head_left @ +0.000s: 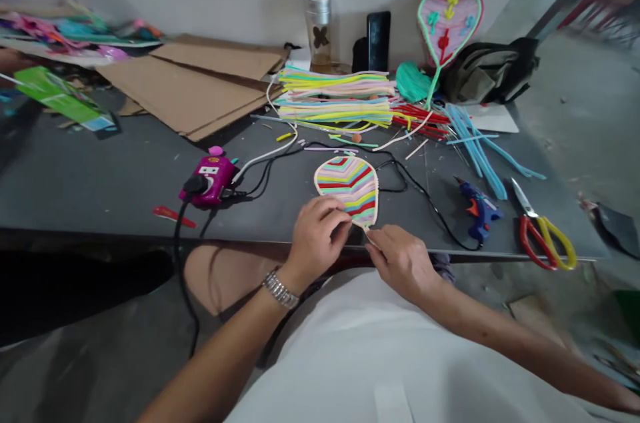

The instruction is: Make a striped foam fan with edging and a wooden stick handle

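Two hands on one little striped pipe-cleaner fan [347, 186] here, and it sits on the near edge of our dark table [100, 169], its point aimed toward us. Our left hand [315, 239] is curled over the fan's lower edge, gripping it with the fingers on top, and the metal wristwatch [281, 288] is clear of the work. Our right hand [400, 263] comes in from the right and seems to pinch the bottom tip between its fingertips [369, 241], though the exact contact is hard to see.

Our tip for this bit: pinch right where the rim strands meet, and keep the left hand steady so the stripes don't skew.

The hot glue gun [480, 209] lies just right of the fan, with red-and-yellow scissors [543, 236] farther right. A magenta power strip [207, 179] sits on the left, and far back are bundled pipe cleaners [335, 96], cardboard sheets [190, 86] and a heart-shaped pipe-cleaner fan [447, 26].
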### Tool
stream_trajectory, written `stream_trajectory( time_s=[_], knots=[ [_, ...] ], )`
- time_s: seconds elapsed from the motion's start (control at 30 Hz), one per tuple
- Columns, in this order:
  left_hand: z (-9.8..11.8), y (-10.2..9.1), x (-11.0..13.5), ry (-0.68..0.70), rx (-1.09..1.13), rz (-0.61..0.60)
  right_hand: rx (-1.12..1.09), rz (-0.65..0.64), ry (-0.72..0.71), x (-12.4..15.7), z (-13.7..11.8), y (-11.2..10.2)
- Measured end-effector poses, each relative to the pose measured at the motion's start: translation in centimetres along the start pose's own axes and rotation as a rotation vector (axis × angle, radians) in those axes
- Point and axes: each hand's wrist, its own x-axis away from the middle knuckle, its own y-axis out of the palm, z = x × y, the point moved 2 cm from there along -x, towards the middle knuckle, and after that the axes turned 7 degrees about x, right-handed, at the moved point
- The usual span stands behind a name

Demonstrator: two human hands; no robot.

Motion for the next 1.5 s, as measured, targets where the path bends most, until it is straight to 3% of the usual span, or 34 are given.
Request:
stream_trajectory(
  time_s=[0.13,0.43,0.93,1.17,1.23,1.33,1.5],
  knots=[
    [-0.7,1.9,-0.8,-0.064,0.084,-0.028,-0.043,0.051,0.016,0.4,0.3,0.3],
    [-0.7,2.2,-0.3,-0.147,0.012,-0.062,0.061,0.002,0.04,0.2,-0.2,0.5],
    [0.0,3.0,-0.4,-0.117,-0.063,-0.027,0.172,-0.034,0.014,-0.5,-1.3,0.5],
    [0.0,3.2,0.0,-0.095,-0.01,0.01,0.15,-0.082,0.122,-0.2,-1.1,0.3],
    [-0.2,2.8,0.3,-0.097,0.109,0.067,0.178,-0.128,0.156,-0.3,-1.1,0.2],
    [-0.6,1.6,0.9,-0.158,0.277,0.246,0.249,-0.189,0.202,-1.0,-0.9,-0.1],
    [-0.9,-1.3,2.0,-0.329,0.385,0.478,0.293,-0.163,0.247,-1.9,0.5,-1.4]
  ],
)
